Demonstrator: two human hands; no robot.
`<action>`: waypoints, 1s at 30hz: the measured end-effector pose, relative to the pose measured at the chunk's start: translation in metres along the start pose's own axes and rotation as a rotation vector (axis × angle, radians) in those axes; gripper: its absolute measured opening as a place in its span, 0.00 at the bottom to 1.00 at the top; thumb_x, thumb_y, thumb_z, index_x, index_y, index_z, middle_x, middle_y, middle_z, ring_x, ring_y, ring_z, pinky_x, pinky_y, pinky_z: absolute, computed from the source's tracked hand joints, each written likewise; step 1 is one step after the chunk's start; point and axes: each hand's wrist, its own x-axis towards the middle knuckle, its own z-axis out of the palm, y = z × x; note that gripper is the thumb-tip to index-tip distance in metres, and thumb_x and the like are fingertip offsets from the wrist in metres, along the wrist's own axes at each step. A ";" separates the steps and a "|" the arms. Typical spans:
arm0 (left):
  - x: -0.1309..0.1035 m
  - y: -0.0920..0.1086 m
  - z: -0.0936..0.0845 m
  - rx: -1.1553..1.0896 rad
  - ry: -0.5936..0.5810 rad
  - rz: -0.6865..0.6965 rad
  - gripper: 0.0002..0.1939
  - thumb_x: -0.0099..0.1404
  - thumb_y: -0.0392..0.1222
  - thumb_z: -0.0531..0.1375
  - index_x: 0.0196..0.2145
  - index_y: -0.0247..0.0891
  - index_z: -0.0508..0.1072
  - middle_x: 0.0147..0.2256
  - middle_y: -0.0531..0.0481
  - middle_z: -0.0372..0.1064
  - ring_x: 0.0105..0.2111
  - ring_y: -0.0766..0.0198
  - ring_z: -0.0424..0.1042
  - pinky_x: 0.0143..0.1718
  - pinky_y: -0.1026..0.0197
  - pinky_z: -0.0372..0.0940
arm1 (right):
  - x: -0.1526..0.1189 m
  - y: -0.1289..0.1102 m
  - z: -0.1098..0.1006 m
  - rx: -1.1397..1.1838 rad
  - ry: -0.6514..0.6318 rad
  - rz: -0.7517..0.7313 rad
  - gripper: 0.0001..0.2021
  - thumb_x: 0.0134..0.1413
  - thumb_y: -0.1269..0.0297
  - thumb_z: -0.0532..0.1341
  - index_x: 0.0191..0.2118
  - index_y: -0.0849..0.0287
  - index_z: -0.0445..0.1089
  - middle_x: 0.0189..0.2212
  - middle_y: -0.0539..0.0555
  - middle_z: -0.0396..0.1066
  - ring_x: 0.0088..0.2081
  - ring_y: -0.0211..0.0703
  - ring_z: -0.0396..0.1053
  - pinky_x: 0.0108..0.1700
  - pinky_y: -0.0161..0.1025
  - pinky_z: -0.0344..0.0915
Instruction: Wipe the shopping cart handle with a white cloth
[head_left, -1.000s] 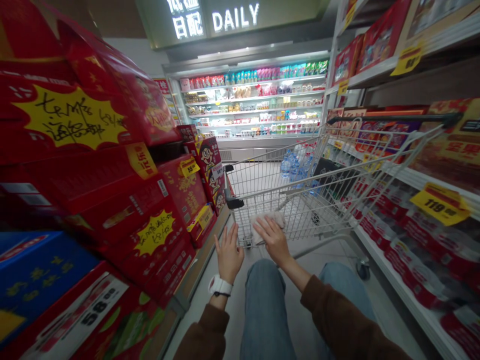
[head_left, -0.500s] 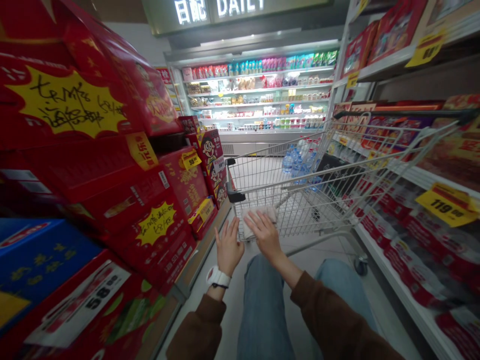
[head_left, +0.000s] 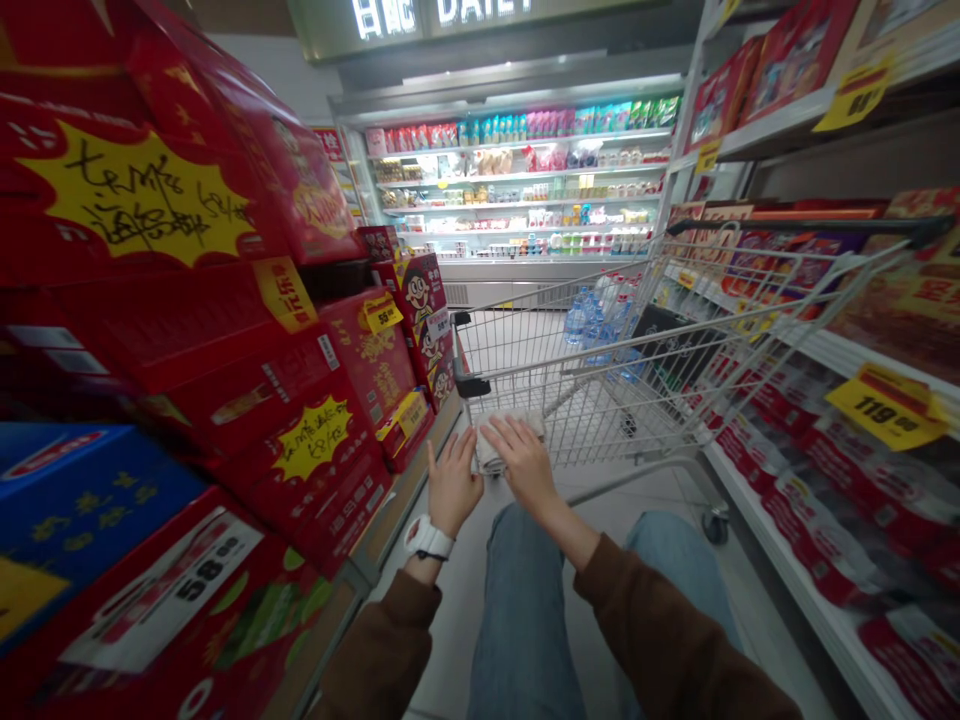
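My right hand (head_left: pixel 523 462) lies with its fingers stretched flat on a folded whitish cloth (head_left: pixel 491 458). The cloth is against the low front end of a metal shopping cart (head_left: pixel 570 390), beneath its black corner bumper. Just left of the cloth, my left hand (head_left: pixel 455 482) has its fingers spread, with a white watch on the wrist. Its fingertips are close to the cart's corner; whether they touch the wire is unclear. My right palm hides part of the cloth.
Stacked red boxes (head_left: pixel 247 390) with yellow price signs line the left side. A shelf of packaged goods (head_left: pixel 892 420) runs along the right. Beyond the cart are shrink-wrapped water bottles (head_left: pixel 592 325) and a lit refrigerated display (head_left: pixel 517 270). My knees are below my hands.
My right hand and the cloth have shifted slightly left along the cart's front. My left hand has moved a little left too, its fingers still spread.
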 end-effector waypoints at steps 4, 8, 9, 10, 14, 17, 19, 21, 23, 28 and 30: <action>0.000 0.004 -0.001 0.001 0.013 -0.006 0.36 0.55 0.31 0.55 0.63 0.38 0.63 0.62 0.42 0.63 0.63 0.49 0.60 0.69 0.35 0.34 | 0.024 0.008 -0.014 -0.016 0.095 -0.012 0.30 0.58 0.80 0.50 0.64 0.53 0.63 0.64 0.51 0.62 0.67 0.49 0.54 0.68 0.51 0.51; 0.001 0.009 0.000 -0.015 0.018 -0.032 0.37 0.55 0.31 0.54 0.64 0.39 0.61 0.63 0.44 0.63 0.63 0.50 0.60 0.69 0.34 0.33 | 0.022 0.018 -0.011 -0.039 0.084 -0.042 0.28 0.58 0.81 0.52 0.61 0.55 0.68 0.63 0.52 0.65 0.65 0.49 0.57 0.67 0.50 0.54; 0.001 0.010 0.000 -0.015 0.016 -0.037 0.37 0.56 0.31 0.54 0.64 0.38 0.61 0.63 0.44 0.63 0.63 0.50 0.60 0.69 0.34 0.33 | 0.019 0.019 -0.011 -0.040 0.073 -0.046 0.28 0.58 0.81 0.52 0.61 0.55 0.68 0.62 0.52 0.65 0.65 0.49 0.57 0.67 0.50 0.54; 0.002 0.011 0.001 -0.014 0.012 -0.039 0.36 0.56 0.31 0.54 0.64 0.38 0.61 0.63 0.44 0.63 0.63 0.50 0.61 0.69 0.34 0.33 | 0.017 0.019 -0.012 -0.039 0.066 -0.045 0.28 0.57 0.81 0.52 0.61 0.55 0.67 0.62 0.53 0.66 0.65 0.48 0.57 0.67 0.50 0.54; 0.001 0.014 0.002 -0.016 0.002 -0.040 0.36 0.57 0.32 0.53 0.64 0.37 0.61 0.64 0.44 0.61 0.63 0.51 0.61 0.69 0.34 0.33 | 0.022 0.021 -0.026 -0.041 0.109 -0.018 0.31 0.56 0.82 0.51 0.64 0.54 0.64 0.63 0.52 0.64 0.67 0.47 0.54 0.68 0.50 0.52; 0.000 0.016 0.002 -0.019 0.004 -0.045 0.36 0.57 0.32 0.53 0.65 0.37 0.60 0.64 0.44 0.61 0.62 0.51 0.61 0.69 0.34 0.32 | 0.031 0.027 -0.033 -0.050 0.154 -0.004 0.31 0.56 0.83 0.51 0.63 0.54 0.64 0.64 0.51 0.63 0.68 0.48 0.53 0.69 0.51 0.50; 0.000 0.018 0.002 -0.022 0.004 -0.051 0.36 0.56 0.31 0.52 0.64 0.37 0.61 0.64 0.44 0.62 0.62 0.52 0.61 0.69 0.34 0.32 | 0.031 0.032 -0.032 -0.054 0.153 -0.009 0.31 0.56 0.84 0.51 0.62 0.54 0.66 0.63 0.51 0.64 0.67 0.48 0.54 0.68 0.50 0.51; 0.000 0.019 0.001 -0.023 0.006 -0.049 0.36 0.56 0.30 0.52 0.64 0.36 0.61 0.63 0.43 0.63 0.62 0.52 0.62 0.69 0.34 0.32 | 0.026 0.035 -0.029 -0.056 0.135 -0.016 0.30 0.55 0.84 0.51 0.61 0.54 0.67 0.62 0.52 0.65 0.66 0.48 0.55 0.68 0.50 0.52; 0.000 0.020 0.000 -0.018 0.013 -0.040 0.36 0.56 0.30 0.52 0.64 0.35 0.61 0.63 0.43 0.63 0.61 0.53 0.62 0.69 0.35 0.32 | 0.020 0.035 -0.028 -0.057 0.110 -0.016 0.31 0.55 0.84 0.52 0.61 0.55 0.68 0.62 0.52 0.66 0.66 0.48 0.57 0.67 0.49 0.53; -0.001 0.021 0.001 -0.003 0.038 -0.030 0.36 0.56 0.30 0.52 0.64 0.36 0.61 0.62 0.42 0.64 0.60 0.52 0.64 0.69 0.35 0.35 | 0.022 0.037 -0.037 -0.062 0.134 -0.011 0.32 0.54 0.84 0.51 0.62 0.54 0.66 0.62 0.52 0.66 0.66 0.48 0.57 0.68 0.50 0.52; -0.001 0.021 0.001 -0.004 0.035 -0.021 0.36 0.56 0.30 0.52 0.64 0.36 0.61 0.62 0.42 0.64 0.60 0.52 0.64 0.69 0.35 0.35 | 0.026 0.040 -0.039 -0.067 0.149 -0.003 0.31 0.55 0.84 0.51 0.61 0.53 0.67 0.62 0.52 0.66 0.66 0.48 0.57 0.67 0.50 0.52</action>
